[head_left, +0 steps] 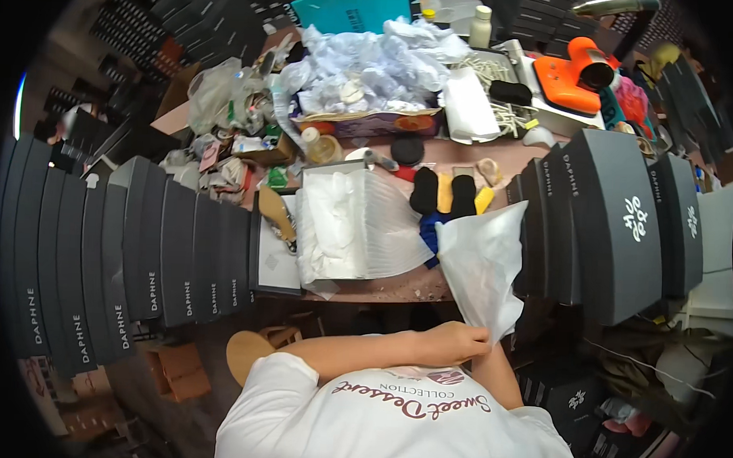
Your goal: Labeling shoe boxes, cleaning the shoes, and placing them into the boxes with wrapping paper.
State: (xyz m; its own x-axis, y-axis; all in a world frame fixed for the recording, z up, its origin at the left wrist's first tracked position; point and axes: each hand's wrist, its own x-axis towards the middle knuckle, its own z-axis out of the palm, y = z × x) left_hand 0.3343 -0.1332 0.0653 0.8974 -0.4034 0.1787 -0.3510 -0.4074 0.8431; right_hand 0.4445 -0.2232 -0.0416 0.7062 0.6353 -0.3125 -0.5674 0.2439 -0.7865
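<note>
My left hand [459,344] reaches across in front of my chest, its fingers pinched on the open lower edge of a white, thin plastic bag [485,257]. My right forearm [497,375] runs up into that bag's mouth, so the right hand is hidden by the bag and its fingers do not show. Left of the bag, an open shoebox [303,227] holds crumpled white tissue paper [335,216]. A ribbed white foam sheet [395,230] spills over its right side. Beside the box, a tan shoe [277,215] leans in a dark-rimmed box part [276,266].
Rows of dark shoeboxes [140,237] flank the table's left; more dark shoeboxes [617,222] stand right. Behind are a bin of crumpled paper [372,76], an orange device [569,79] and a glue jar [322,147]. Black brushes [423,191] lie behind the white bag.
</note>
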